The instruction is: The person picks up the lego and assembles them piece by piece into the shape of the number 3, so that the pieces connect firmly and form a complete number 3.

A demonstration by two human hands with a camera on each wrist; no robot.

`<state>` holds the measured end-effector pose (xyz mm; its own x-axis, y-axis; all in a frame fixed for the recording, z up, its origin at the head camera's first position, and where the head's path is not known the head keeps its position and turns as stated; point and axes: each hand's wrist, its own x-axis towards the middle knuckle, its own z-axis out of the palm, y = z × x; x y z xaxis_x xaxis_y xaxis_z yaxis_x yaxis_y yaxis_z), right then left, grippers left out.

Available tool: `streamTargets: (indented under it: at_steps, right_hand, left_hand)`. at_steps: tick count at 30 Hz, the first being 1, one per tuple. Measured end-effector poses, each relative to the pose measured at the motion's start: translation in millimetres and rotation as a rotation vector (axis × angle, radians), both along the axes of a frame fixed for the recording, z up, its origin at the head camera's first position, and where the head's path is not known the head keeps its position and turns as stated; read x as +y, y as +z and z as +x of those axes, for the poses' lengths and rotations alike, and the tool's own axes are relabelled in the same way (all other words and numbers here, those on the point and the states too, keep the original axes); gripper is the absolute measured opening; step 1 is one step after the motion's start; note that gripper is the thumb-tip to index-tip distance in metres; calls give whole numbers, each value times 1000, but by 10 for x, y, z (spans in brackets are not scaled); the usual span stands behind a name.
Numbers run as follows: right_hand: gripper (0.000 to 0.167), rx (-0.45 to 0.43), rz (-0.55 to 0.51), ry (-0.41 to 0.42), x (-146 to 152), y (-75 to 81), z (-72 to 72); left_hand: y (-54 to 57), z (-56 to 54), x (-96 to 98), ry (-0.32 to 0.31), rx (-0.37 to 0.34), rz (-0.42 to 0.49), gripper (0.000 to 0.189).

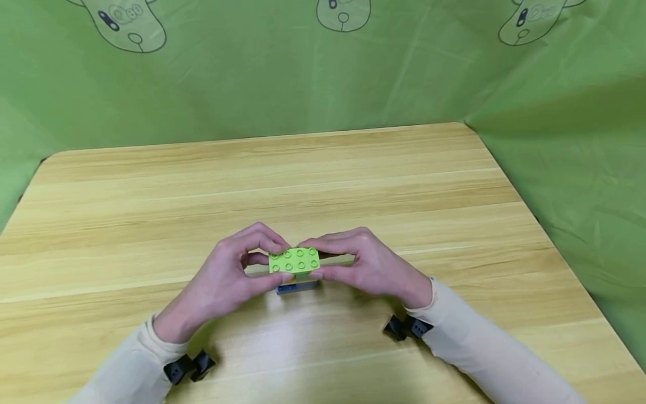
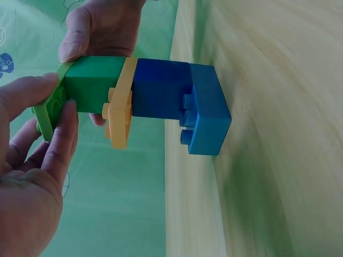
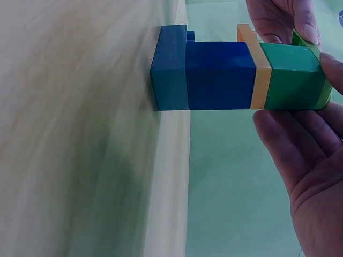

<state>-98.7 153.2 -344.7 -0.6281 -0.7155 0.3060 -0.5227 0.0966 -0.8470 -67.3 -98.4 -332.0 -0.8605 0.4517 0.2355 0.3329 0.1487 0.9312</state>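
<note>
A tower of toy building bricks stands on the table between both hands. At its foot is a medium-blue brick [image 2: 210, 115], and above that come a dark blue brick [image 2: 161, 88], a thin orange plate [image 3: 261, 75] and a green brick [image 3: 295, 75]. A lime-green plate [image 1: 294, 261] with studs forms the top. My left hand [image 1: 227, 272] pinches the left end of this plate between thumb and fingers. From the right, my right hand [image 1: 370, 264] grips the other end, thumb in front and fingers behind, beside the green brick.
The wood-grain table [image 1: 323, 191] extends around the tower on every side. Green cloth [image 1: 252, 84] with printed cartoon heads hangs behind it and along the right. Small black devices [image 1: 189, 367] sit at both sleeve cuffs, close over the tabletop.
</note>
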Motion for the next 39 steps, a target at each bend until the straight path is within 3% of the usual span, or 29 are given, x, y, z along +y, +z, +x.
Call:
streamTargets:
  at_steps: [12,24,29,34,39]
  right_hand:
    - [38,15,21,-18,-3,-6,7]
    - [39,24,80,-41,28,30,18]
    - [39,25,88,-58,38,31,28]
    - [39,19,79,-49,22,21,27]
    - [40,27,78,-49,17,19,27]
  left_hand:
    - [-75,21,2,-7,-49,95,34]
    - [-114,56,-167,18,-109,62,43]
    - [-199,27,-212,41,-156,-16,41]
    - [-268,13,-212,24,-175,-87,38]
    - [-280,11,-191,-6,-182,-77,37]
